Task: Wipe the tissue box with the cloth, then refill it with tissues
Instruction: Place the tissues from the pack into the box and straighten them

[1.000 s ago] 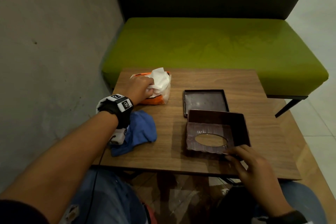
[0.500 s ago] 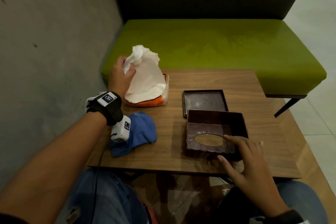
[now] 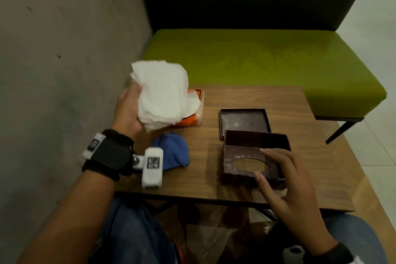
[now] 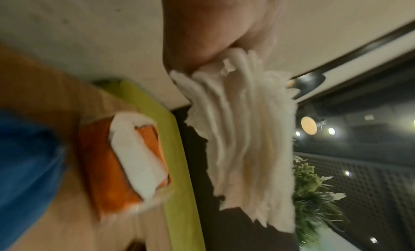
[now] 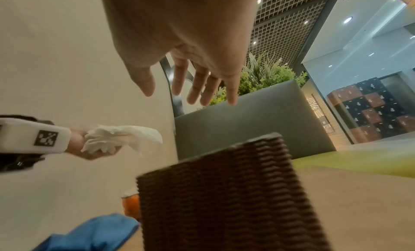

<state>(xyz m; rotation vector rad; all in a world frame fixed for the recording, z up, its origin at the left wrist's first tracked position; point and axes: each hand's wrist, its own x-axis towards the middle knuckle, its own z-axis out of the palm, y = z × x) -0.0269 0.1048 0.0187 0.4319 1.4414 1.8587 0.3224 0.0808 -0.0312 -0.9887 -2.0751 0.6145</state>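
My left hand (image 3: 128,109) grips a thick stack of white tissues (image 3: 162,94), held up above the orange tissue pack (image 3: 190,120) at the table's far left. In the left wrist view the tissues (image 4: 242,139) fan out from my fingers, and more white tissue lies in the pack (image 4: 107,175). The brown woven tissue box (image 3: 242,156) sits near the front edge with its oval opening facing up. My right hand (image 3: 278,178) hovers over the box's right side. In the right wrist view its fingers (image 5: 197,87) are straight and spread, clear of the box (image 5: 224,192). A blue cloth (image 3: 173,152) lies crumpled left of the box.
A flat brown tray-like part of the box (image 3: 244,122) lies just behind it on the wooden table (image 3: 246,96). A green bench (image 3: 257,60) stands beyond the table, and a concrete wall (image 3: 64,49) runs close along the left.
My left hand has pulled the tissue stack out of the orange pack and raised it. My right hand has moved from the box's front edge to above its top.
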